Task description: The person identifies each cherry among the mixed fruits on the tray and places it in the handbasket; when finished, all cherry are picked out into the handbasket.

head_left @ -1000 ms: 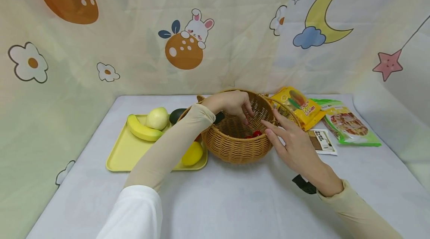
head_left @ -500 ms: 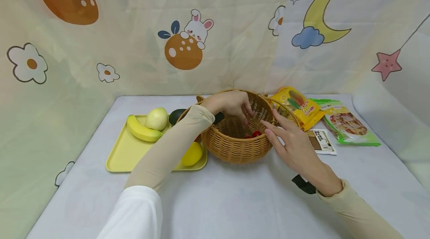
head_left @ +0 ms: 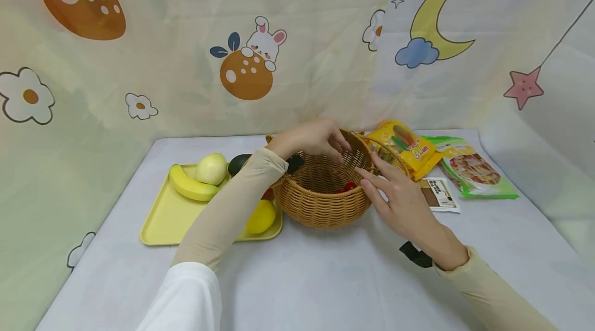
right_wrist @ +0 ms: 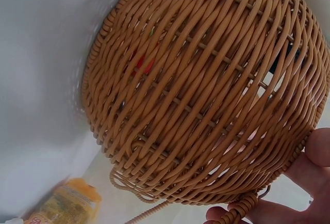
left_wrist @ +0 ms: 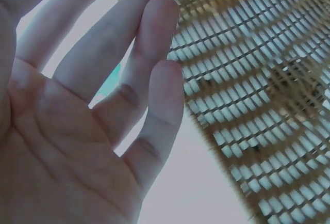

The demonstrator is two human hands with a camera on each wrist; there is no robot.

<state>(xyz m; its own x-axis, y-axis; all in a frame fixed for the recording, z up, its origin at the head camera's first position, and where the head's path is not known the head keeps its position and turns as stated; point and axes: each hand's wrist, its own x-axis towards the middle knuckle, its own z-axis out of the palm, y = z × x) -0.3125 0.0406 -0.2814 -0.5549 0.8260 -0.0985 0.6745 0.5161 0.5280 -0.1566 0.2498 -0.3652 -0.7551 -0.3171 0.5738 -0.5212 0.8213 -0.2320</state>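
Loosely bent and well parted, the fingers of the left hand (head_left: 313, 140) hold nothing; the hand is over the mouth of the basket (head_left: 325, 212), and the left wrist view shows its bare palm beside the weave. Right hand (head_left: 400, 196): fingers nearly straight, their tips at the basket's right rim and the root of its handle (head_left: 392, 151); whether they pinch the rim cannot be told. From left to right: a yellow tray (head_left: 160, 230) bears a banana (head_left: 188, 186), a pale fruit (head_left: 211, 168) just behind it, a dark fruit (head_left: 236, 164) and, near the tray's right corner, a lemon (head_left: 261, 216), the left sleeve (head_left: 223, 212) crossing in front. Next comes the basket, upright on the white table (head_left: 325, 289), small red items (head_left: 349, 186) lying low inside; their kind is unclear. Its handle leans out to the right, before a yellow packet (head_left: 409, 147). Near the right hand lies a small packet (head_left: 441, 196); rightmost is a green packet (head_left: 479, 166), adjoining the yellow one.
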